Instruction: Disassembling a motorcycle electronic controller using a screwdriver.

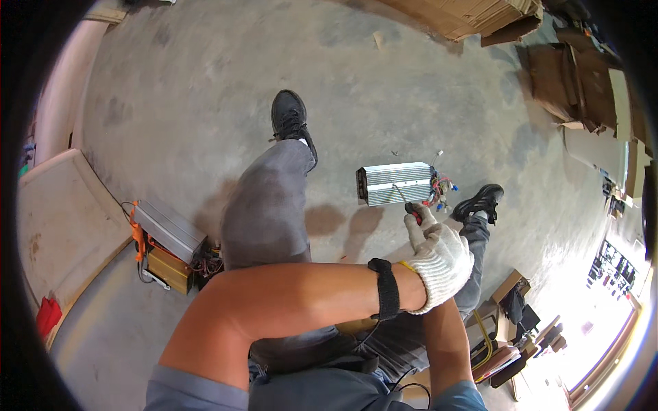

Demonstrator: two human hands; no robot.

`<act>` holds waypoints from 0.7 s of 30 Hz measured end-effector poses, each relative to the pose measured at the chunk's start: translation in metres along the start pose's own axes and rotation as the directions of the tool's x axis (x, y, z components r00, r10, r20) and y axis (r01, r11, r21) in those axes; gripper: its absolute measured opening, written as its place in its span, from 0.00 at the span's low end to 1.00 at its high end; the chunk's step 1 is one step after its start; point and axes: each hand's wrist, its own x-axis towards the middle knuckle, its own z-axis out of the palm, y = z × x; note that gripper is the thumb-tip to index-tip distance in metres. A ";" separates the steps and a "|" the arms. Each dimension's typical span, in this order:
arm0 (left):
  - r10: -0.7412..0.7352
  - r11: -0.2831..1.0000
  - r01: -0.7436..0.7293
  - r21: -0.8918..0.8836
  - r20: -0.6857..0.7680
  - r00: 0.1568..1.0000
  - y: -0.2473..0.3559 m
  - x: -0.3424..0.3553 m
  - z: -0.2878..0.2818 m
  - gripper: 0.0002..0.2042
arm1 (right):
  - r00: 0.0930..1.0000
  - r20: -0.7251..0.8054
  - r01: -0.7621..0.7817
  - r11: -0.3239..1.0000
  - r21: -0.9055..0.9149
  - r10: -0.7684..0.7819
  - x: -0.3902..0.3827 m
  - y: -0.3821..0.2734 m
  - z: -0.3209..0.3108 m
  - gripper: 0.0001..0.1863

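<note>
A red-and-black-handled screwdriver [410, 208] points up and left, its thin shaft over a silver finned metal box [384, 179] on the floor. Several coloured wires with connectors [442, 190] come out of the box's right end. My right hand [419, 222] appears closed round the screwdriver handle, though its wrist is covered. My left hand [445, 257], in a white knit glove, crosses from the left and overlaps the right hand; its fingers cannot be told apart from the right's. A black strap [386, 288] circles my left wrist.
More finned metal boxes, one silver [168, 229] and one gold [170, 269], lie to my left beside a pale board [68, 226]. Cardboard [466, 15] lies at the far side. Boxes and odd items [514, 315] stand at the right. My feet flank the silver box.
</note>
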 end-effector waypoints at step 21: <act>-0.082 0.948 0.071 -0.309 -0.023 0.996 -0.008 0.001 -0.017 0.14 | 0.988 -0.008 0.157 0.985 0.067 -0.157 -0.014 -0.053 0.000 0.22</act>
